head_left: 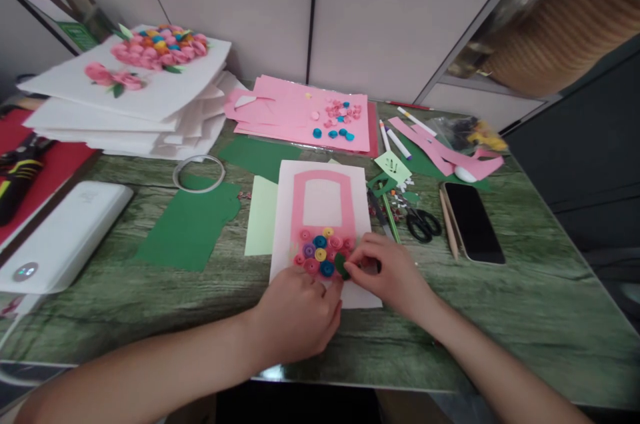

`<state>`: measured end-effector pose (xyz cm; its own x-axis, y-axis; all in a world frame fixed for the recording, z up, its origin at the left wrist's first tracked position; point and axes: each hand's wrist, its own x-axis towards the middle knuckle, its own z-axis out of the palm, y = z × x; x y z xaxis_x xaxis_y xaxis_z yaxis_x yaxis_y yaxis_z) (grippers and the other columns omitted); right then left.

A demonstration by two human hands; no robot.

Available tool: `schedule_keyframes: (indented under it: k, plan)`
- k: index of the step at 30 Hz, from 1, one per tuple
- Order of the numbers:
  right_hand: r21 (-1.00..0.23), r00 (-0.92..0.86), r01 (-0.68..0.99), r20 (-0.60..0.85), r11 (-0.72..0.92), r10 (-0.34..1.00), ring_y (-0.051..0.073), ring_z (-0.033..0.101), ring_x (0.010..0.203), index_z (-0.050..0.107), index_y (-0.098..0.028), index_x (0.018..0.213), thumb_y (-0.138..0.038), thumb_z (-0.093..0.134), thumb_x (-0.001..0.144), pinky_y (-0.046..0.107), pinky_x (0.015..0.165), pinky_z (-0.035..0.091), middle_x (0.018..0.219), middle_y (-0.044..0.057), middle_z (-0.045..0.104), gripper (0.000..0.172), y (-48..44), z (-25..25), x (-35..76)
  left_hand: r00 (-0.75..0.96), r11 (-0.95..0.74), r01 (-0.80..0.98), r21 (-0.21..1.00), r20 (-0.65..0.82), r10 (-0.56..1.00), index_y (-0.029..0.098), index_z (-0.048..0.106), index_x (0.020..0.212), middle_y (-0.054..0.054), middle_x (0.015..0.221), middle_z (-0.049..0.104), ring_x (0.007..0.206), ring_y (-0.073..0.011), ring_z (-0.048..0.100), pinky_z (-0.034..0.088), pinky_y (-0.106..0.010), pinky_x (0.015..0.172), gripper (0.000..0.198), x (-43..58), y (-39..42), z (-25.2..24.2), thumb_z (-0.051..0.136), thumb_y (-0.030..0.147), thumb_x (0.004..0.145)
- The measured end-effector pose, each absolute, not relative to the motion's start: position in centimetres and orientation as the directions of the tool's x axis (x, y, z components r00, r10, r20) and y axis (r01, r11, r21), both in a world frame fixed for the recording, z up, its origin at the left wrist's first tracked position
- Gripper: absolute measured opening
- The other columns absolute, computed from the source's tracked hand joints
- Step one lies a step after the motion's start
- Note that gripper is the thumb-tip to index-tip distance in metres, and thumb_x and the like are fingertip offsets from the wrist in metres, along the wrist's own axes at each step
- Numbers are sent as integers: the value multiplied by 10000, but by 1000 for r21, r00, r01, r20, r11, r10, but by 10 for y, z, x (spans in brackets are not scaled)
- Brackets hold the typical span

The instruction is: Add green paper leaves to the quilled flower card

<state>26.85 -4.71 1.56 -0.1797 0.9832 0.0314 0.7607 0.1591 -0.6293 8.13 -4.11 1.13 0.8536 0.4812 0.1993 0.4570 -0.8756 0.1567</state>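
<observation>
A white card [360,201] lies in front of me with a pink paper basket shape [299,201] on it. Rolled paper flowers in pink, blue, yellow and purple [320,254] cluster over the basket's lower part. My right hand [387,271] pinches a small dark green paper leaf [341,266] at the right side of the flowers. Curled over the card's lower left part, my left hand [300,311] has its index fingertip close below the leaf. Its other fingers are folded, and whatever they may hold is hidden.
Scissors [424,224], a phone [474,223] and a wooden stick [449,223] lie to the right. Green paper [193,227], a tape ring [199,174] and a white power bank [67,234] are left. Behind are pink sheets [290,107] and stacked white sheets [145,111].
</observation>
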Motion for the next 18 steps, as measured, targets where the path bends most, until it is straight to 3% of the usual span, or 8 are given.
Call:
schedule_keyframes:
  k: [10,18]
  plan:
    - [-552,-217,806,56,212,974,145,555,657,572,-190,603,-160,633,738,288,641,386,648,-11,584,151,-52,8,266,871,-881,446,155,153,468,101,639,984,-38,526,631,460,-213,596,470,-351,492,276,82,-44,10,462,247,831]
    - [-515,-230,827,58,226,972,158,558,684,565,-192,598,-155,629,721,305,669,377,660,-9,593,144,-54,6,264,852,-882,441,166,232,470,116,646,834,-42,518,616,466,-205,587,472,-347,492,216,81,-43,12,463,230,825]
